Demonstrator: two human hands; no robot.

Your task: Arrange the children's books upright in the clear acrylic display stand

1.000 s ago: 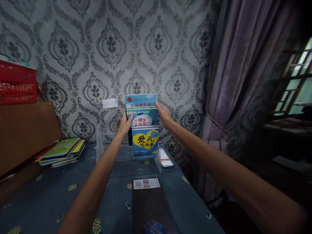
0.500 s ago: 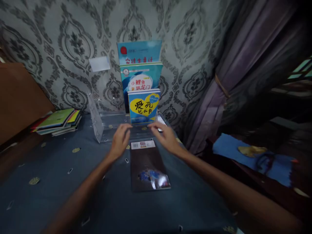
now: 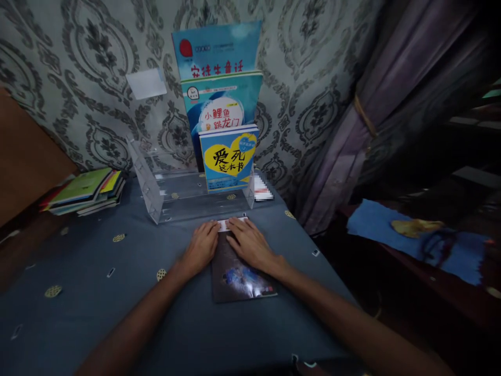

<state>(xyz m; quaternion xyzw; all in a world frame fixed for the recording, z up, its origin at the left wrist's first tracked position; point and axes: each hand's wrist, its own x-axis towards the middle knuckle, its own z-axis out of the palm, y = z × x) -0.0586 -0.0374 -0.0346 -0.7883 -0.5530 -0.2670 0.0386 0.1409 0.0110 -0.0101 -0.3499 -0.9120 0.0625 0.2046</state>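
A dark book (image 3: 242, 284) with a blue picture near its lower end lies flat on the tablecloth. My right hand (image 3: 252, 244) rests on its far half with the fingers stretched over the white strip at the top edge. My left hand (image 3: 201, 244) lies along the book's upper left side, palm down, fingertips at the same strip. Neither hand is wrapped round anything. Just beyond my fingers is a clear acrylic stand (image 3: 151, 190). Upright in its right part are a blue and yellow book (image 3: 229, 162), a teal book (image 3: 223, 99) and a taller blue book (image 3: 219, 49).
A pile of thin books (image 3: 84, 190) lies at the table's left rear, beside a brown panel (image 3: 29, 162). To the right hangs a tied purple curtain (image 3: 348, 141). Beyond the table's right edge is a blue cloth (image 3: 376, 224). A pixelated white item (image 3: 261, 188) sits behind the stand.
Both hands have come down and back from in front of the stand onto the dark book. The view has shifted, so the stand and its books look larger.
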